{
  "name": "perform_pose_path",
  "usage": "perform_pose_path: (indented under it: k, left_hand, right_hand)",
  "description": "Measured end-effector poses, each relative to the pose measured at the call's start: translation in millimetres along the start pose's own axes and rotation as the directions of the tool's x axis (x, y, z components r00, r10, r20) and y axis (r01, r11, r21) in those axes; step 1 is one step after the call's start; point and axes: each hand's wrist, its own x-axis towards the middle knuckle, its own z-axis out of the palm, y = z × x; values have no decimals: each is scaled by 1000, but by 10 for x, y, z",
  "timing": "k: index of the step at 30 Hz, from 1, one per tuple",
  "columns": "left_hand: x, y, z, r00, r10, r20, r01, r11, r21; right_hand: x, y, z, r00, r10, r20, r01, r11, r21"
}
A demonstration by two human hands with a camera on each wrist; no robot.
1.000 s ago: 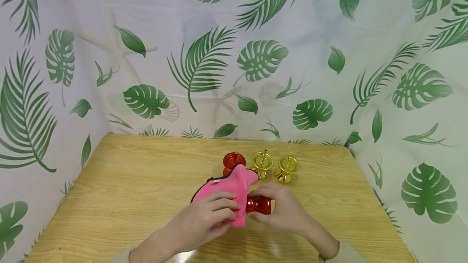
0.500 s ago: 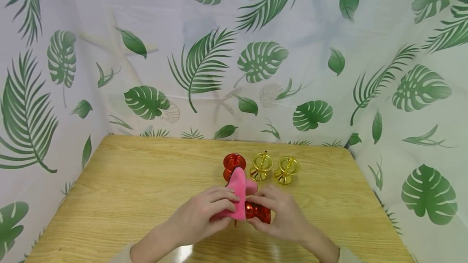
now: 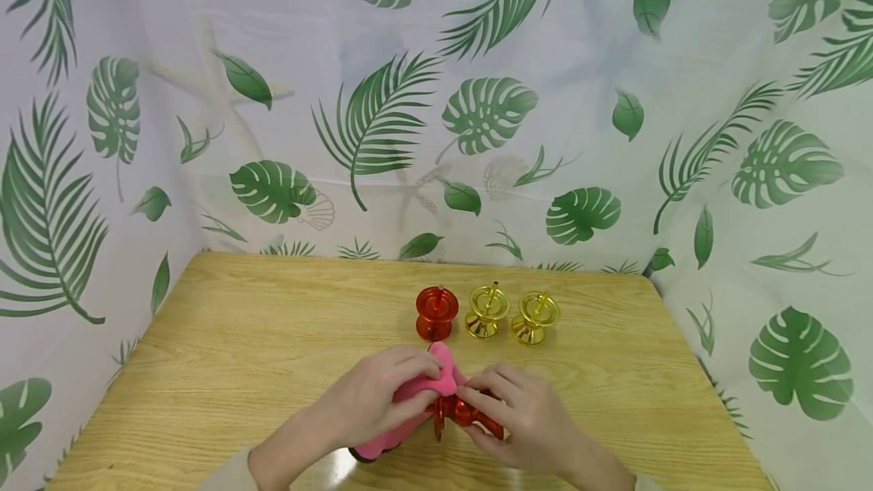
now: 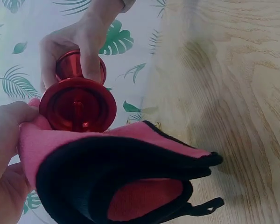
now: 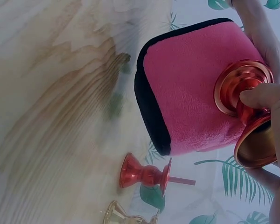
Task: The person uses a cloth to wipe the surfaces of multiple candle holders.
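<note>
My left hand (image 3: 375,392) grips a pink cloth (image 3: 389,436) with black edging, bunched against the rim of a red metal candle holder (image 3: 466,411). The waist and foot of that holder are in the fingers of my right hand (image 3: 535,419). It lies tilted on its side, its dish toward the cloth. In the left wrist view the dish (image 4: 56,103) faces the camera, with a spike at its centre, and the folded cloth (image 4: 70,141) touches its lower rim. The right wrist view shows the cloth (image 5: 191,88) spread behind the dish and the hollow foot (image 5: 256,147) toward the camera.
Behind the hands, a second red candle holder (image 3: 436,317) and two gold ones, the middle (image 3: 486,317) and the right (image 3: 533,318), stand upright in a row on the wooden table (image 3: 286,317). Leaf-printed white curtains (image 3: 409,127) enclose the table's back and sides.
The cloth has gone down and toward me, folding over the rim, so the standing red candle holder is now uncovered. The held holder has turned, its dish now showing, and both hands have shifted slightly.
</note>
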Motion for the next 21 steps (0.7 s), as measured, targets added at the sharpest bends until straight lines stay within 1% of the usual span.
perform_pose_path:
  k: [2,5,8,11,13,16,19,21]
  left_hand:
    - [2,3,-8,999,-29,20,30,999,-22]
    - [5,9,-21,997,-65,40,67,997,-43]
    - [-2,17,-28,997,-64,44,65,997,-28]
    - [-14,23,-18,999,-23,27,23,1000,4]
    - [-20,25,-7,1000,20,7,-20,999,31]
    - [-31,38,4,996,82,-17,-80,994,79]
    - [-45,63,5,993,120,-22,-117,986,118]
    - [-59,82,1,991,134,-9,-132,981,139]
  right_hand:
    - [2,-10,3,999,-27,-16,27,1000,-7]
    - [-1,-20,5,999,-41,-19,41,999,-13]
    - [-5,-21,4,999,-37,-8,37,999,-19]
    - [-8,-17,0,1000,-6,18,6,1000,-7]
    - [-13,-8,-4,999,30,43,-30,1000,9]
    - [-19,11,-8,993,90,74,-94,995,42]
    - [-22,37,0,987,139,79,-145,986,82]
    - [-23,47,5,979,186,82,-196,972,129]
